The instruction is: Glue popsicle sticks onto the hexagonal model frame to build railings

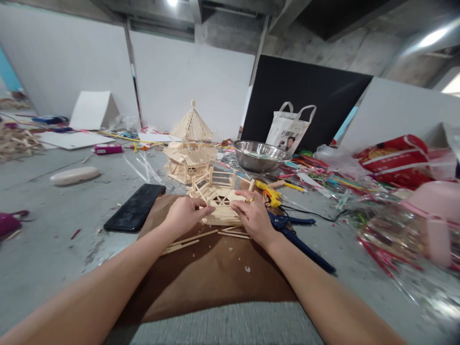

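A small hexagonal frame of pale wooden sticks (217,195) stands on a brown sheet (212,273) in front of me. My left hand (184,214) is curled against its left front side, fingertips pinching at the base. My right hand (252,214), with a ring on one finger, presses on its right front side with bent fingers. Loose wooden sticks (194,238) lie on the brown sheet just below the hands. A taller finished stick pagoda (189,146) stands behind the frame.
A black phone (135,207) lies left of the sheet. A steel bowl (261,155), a white bag (292,128) and a yellow glue gun (269,191) sit behind right. Blue-handled tool (300,239), coloured scraps and plastic bags crowd the right. A white oval object (74,175) lies far left.
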`<state>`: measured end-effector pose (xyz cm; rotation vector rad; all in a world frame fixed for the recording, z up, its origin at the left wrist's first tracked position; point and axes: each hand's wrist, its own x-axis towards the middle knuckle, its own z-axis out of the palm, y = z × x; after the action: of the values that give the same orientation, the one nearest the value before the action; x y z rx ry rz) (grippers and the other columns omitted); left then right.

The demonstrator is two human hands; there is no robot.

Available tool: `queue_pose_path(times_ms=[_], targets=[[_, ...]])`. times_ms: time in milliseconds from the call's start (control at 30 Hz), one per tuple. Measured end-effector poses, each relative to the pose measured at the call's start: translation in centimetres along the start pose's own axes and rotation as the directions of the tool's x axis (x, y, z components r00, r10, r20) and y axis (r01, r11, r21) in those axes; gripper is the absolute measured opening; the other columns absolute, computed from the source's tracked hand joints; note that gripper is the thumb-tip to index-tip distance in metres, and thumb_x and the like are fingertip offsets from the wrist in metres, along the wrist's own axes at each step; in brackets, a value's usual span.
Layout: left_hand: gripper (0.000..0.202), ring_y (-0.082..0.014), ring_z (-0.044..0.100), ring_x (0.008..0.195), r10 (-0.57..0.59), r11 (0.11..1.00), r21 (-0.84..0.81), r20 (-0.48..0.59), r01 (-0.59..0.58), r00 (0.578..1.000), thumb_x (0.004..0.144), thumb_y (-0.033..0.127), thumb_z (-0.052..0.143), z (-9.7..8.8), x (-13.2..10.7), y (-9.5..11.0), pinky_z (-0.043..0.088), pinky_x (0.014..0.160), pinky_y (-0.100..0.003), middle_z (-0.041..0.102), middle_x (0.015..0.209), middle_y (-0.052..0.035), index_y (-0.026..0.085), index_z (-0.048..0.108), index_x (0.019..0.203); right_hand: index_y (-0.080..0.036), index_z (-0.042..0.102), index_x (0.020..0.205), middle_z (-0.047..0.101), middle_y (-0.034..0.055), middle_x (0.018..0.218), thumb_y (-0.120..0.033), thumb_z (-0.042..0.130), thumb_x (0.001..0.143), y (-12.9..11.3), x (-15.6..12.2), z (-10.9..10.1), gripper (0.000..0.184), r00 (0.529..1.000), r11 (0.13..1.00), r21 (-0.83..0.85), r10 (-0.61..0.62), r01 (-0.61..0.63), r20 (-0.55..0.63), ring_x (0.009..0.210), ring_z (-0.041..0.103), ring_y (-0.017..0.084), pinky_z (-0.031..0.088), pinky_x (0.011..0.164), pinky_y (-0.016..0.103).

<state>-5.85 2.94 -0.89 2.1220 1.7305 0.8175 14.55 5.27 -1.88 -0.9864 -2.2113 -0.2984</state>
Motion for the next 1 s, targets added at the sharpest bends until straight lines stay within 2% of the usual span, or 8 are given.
queue_pose_path(times_ms=[433, 533, 667, 700, 767, 833, 900, 1000], targets=[[0.041, -0.0114, 0.047, 0.051, -0.002, 1.0, 0.031, 0.012, 0.001, 1.0, 0.071, 0.051, 0.041, -0.1, 0.1, 0.2, 0.029, 0.048, -0.02, 0.054, 0.05, 0.0006, 0.018, 0.063, 0.063, -0.023, 0.063, 0.085, 0.055, 0.0054, 0.103, -0.031, 0.042, 0.082, -0.1, 0.0, -0.1, 0.022, 1.0, 1.0, 0.002, 0.011, -0.011, -0.002, 0.099, 0.045, 0.019, 0.027, 0.091, 0.04], [0.04, -0.0123, 0.05, 0.053, 0.03, 0.997, 0.06, 0.143, -0.039, 0.989, 0.069, 0.053, 0.042, -1.4, 0.0, 0.4, 0.03, 0.048, -0.02, 0.057, 0.054, 0.001, 0.02, 0.065, 0.07, -0.023, 0.062, 0.085, 0.055, 0.0054, 0.104, -0.031, 0.042, 0.082, -0.1, 0.1, 0.0, 0.022, 1.0, 1.0, 0.008, 0.014, -0.014, 0.007, 0.1, 0.044, 0.019, 0.026, 0.092, 0.04], [0.04, -0.0149, 0.056, 0.069, 0.068, 0.992, 0.072, 0.412, -0.106, 0.909, 0.065, 0.043, 0.049, -5.3, 0.1, -0.8, 0.038, 0.06, -0.021, 0.064, 0.077, 0.0007, 0.022, 0.059, 0.099, -0.023, 0.062, 0.085, 0.055, 0.006, 0.103, -0.03, 0.043, 0.081, 0.0, 0.0, 0.0, 0.021, 1.0, 1.0, 0.024, 0.009, -0.009, -0.003, 0.099, 0.045, 0.019, 0.027, 0.091, 0.041], [0.039, -0.0159, 0.056, 0.073, 0.025, 0.991, 0.109, 0.395, -0.074, 0.918, 0.067, 0.04, 0.046, -6.3, 0.1, -1.5, 0.039, 0.063, -0.022, 0.064, 0.083, 0.0001, 0.023, 0.058, 0.099, -0.022, 0.062, 0.085, 0.055, 0.0062, 0.102, -0.03, 0.044, 0.081, 0.0, 0.0, 0.0, 0.02, 1.0, 1.0, 0.028, 0.005, -0.005, -0.008, 0.099, 0.045, 0.019, 0.028, 0.09, 0.041], [0.04, -0.02, 0.056, 0.078, -0.165, 0.955, 0.276, 0.181, 0.111, 0.97, 0.069, 0.041, 0.042, -7.8, 0.4, -3.4, 0.04, 0.067, -0.027, 0.063, 0.089, -0.0041, 0.021, 0.057, 0.1, -0.022, 0.062, 0.085, 0.055, 0.0064, 0.102, -0.029, 0.044, 0.081, 0.1, 0.0, 0.0, 0.02, 1.0, 0.999, 0.035, -0.003, 0.003, -0.015, 0.099, 0.045, 0.019, 0.029, 0.09, 0.04], [0.046, -0.0274, 0.052, 0.092, -0.323, 0.849, 0.422, -0.065, 0.319, 0.944, 0.07, 0.044, 0.04, -8.5, 0.6, -5.4, 0.04, 0.074, -0.035, 0.058, 0.103, -0.0093, 0.02, 0.051, 0.108, -0.022, 0.062, 0.084, 0.055, 0.0064, 0.102, -0.029, 0.045, 0.081, 0.2, 0.1, 0.0, 0.019, 1.0, 0.999, 0.04, -0.015, 0.016, -0.022, 0.099, 0.045, 0.019, 0.03, 0.09, 0.04], [0.056, -0.0333, 0.041, 0.106, -0.398, 0.772, 0.5, -0.104, 0.394, 0.912, 0.069, 0.048, 0.041, -8.4, 0.8, -7.3, 0.038, 0.078, -0.04, 0.046, 0.12, -0.0147, 0.019, 0.042, 0.118, -0.022, 0.062, 0.085, 0.055, 0.0064, 0.101, -0.029, 0.045, 0.08, 0.2, 0.1, 0.0, 0.018, 0.999, 0.999, 0.047, -0.026, 0.028, -0.03, 0.098, 0.046, 0.019, 0.032, 0.089, 0.039], [0.058, -0.0369, 0.045, 0.102, -0.462, 0.742, 0.507, -0.088, 0.438, 0.883, 0.068, 0.046, 0.044, -7.6, 0.9, -9.3, 0.039, 0.075, -0.044, 0.048, 0.117, -0.0191, 0.016, 0.042, 0.118, -0.022, 0.062, 0.085, 0.056, 0.0066, 0.101, -0.029, 0.046, 0.08, 0.2, 0.2, -0.1, 0.018, 0.998, 0.998, 0.056, -0.034, 0.037, -0.046, 0.096, 0.047, 0.02, 0.034, 0.087, 0.039]])
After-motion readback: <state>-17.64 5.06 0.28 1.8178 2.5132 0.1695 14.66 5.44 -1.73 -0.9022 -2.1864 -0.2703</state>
